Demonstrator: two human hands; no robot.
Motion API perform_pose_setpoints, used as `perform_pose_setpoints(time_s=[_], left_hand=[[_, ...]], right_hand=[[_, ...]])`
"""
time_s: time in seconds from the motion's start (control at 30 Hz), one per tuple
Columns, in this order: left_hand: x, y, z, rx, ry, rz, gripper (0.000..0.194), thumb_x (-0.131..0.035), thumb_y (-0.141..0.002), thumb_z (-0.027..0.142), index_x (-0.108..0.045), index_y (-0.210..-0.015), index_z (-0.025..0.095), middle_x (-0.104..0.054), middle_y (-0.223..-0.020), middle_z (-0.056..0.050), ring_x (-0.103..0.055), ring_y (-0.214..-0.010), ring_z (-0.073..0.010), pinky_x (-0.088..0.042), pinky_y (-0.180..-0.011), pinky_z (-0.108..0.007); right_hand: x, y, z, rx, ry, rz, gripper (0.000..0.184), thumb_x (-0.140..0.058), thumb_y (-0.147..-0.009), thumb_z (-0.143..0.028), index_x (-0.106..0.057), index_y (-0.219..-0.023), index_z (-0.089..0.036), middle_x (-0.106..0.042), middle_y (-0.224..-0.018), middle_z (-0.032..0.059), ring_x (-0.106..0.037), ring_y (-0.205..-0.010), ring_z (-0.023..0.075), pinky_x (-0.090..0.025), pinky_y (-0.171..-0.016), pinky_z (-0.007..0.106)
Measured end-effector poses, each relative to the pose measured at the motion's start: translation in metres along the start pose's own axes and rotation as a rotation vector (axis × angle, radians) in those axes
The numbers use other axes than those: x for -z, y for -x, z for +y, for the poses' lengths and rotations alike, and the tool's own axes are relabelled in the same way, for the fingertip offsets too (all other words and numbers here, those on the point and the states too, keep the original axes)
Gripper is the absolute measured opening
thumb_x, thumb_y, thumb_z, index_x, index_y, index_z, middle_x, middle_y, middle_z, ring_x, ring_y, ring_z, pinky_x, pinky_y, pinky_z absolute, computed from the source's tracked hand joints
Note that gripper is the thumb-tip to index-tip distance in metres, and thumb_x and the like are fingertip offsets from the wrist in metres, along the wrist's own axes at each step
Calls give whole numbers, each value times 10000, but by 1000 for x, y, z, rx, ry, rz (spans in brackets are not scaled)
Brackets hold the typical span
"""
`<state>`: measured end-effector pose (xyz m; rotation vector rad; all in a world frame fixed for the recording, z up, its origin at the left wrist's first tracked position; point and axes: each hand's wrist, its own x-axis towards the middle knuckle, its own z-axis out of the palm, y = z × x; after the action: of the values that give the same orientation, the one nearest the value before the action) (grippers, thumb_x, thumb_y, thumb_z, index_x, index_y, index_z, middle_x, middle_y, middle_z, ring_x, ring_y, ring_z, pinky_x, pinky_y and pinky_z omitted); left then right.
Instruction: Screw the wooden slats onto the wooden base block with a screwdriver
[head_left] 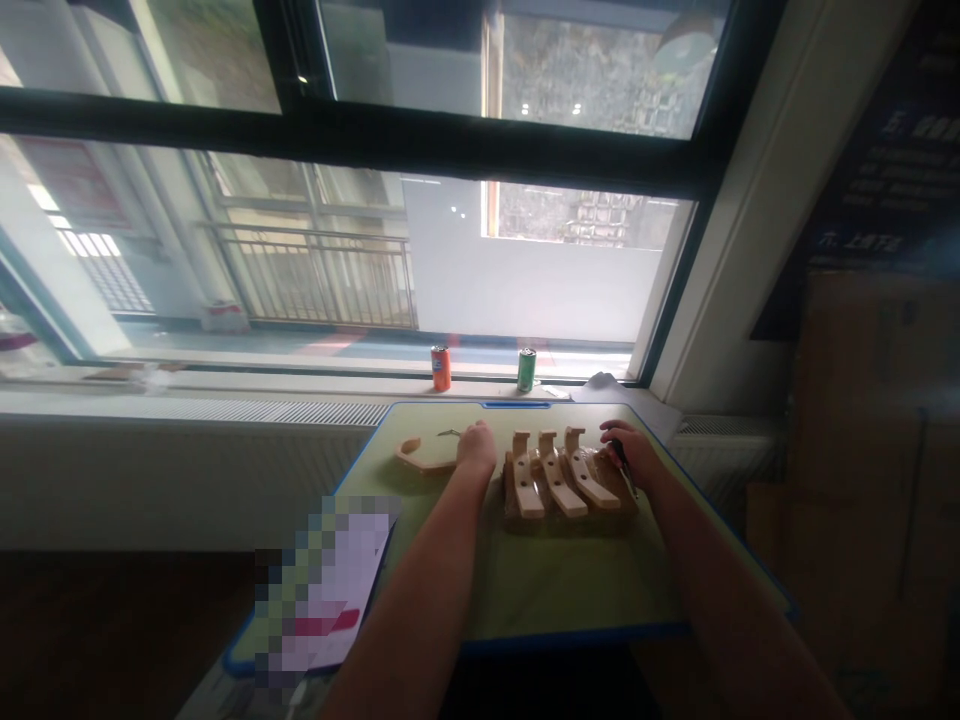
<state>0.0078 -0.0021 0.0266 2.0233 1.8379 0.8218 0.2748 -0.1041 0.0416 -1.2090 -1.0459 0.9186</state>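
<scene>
My left hand [477, 447] is closed over the left half of the table. A thin metal piece [448, 433] sticks out at its fingers, and one end of a curved pale wooden piece [420, 458] meets the hand; its grip is hidden. Between my hands, three hooked pale wooden pieces with dark holes [555, 475] lie side by side on a brown block [626, 505] that looks wrapped in clear film. My right hand [634, 450], at the block's right end, grips a dark-handled tool with a slim metal end [619, 455] pointing down toward me.
The pale green table [555, 580] has a blue edge. A phone-like white and pink sheet or screen [345, 590], partly pixelated, lies at its left. An orange can [440, 369] and a green can [526, 370] stand on the windowsill. Cardboard boxes [862, 480] are at right.
</scene>
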Motion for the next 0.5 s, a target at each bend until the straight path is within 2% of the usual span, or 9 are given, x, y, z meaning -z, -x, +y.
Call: perform_pose_setpoints(time_s=[0.17,0.27,0.33,0.37,0.4,0.43,0.5], left_hand=[[15,-12,-5,53,308,112,325,-523,-753,84,-550,-1072,29,-624,-952,-202,-593,-938,-253,-452,-822,-355],[31,-19,0,68,516,205,380,-447,-825,149,-466,-1197,73,-604,-1044,-157,-597,-911,-172,-474,-797,-295],[44,-18,9,47,694,220,372,-414,-849,165,-451,-1216,112,-601,-1044,-111,-600,-855,-112,-486,-763,-239],[50,-15,15,20,825,201,359,-433,-844,167,-470,-1199,133,-605,-1013,-81,-598,-822,-84,-486,-749,-209],[56,-12,22,-16,1111,146,345,-484,-815,148,-509,-1159,139,-608,-968,-62,-592,-796,-70,-485,-744,-195],[61,-7,30,-47,1377,48,333,-534,-778,123,-549,-1109,141,-607,-909,-44,-585,-767,-60,-484,-737,-186],[70,3,47,-110,1671,-175,331,-603,-727,100,-593,-1056,139,-597,-819,-23,-574,-744,-57,-484,-726,-175]], right_hand=[[-1,4,-5,-28,39,-44,208,-530,-644,-232,-523,-844,-175,-491,-513,-48,-350,-359,60,-209,-340,217],[0,8,-8,-69,72,-116,150,-499,-657,-232,-509,-796,-178,-472,-494,-45,-331,-353,62,-178,-322,213],[0,12,-10,-100,97,-173,118,-496,-651,-223,-502,-761,-179,-435,-441,-60,-304,-331,60,-158,-307,203],[0,13,-13,-109,106,-196,111,-498,-651,-221,-501,-754,-178,-422,-422,-67,-296,-323,59,-156,-303,197],[0,15,-17,-112,110,-215,110,-502,-655,-223,-503,-755,-178,-423,-420,-69,-297,-322,58,-159,-301,192],[0,16,-22,-111,112,-228,111,-509,-662,-229,-506,-761,-177,-433,-430,-68,-306,-326,57,-164,-301,188],[-3,20,-37,-87,114,-260,120,-532,-683,-253,-513,-774,-178,-446,-465,-68,-322,-335,55,-172,-299,183]])
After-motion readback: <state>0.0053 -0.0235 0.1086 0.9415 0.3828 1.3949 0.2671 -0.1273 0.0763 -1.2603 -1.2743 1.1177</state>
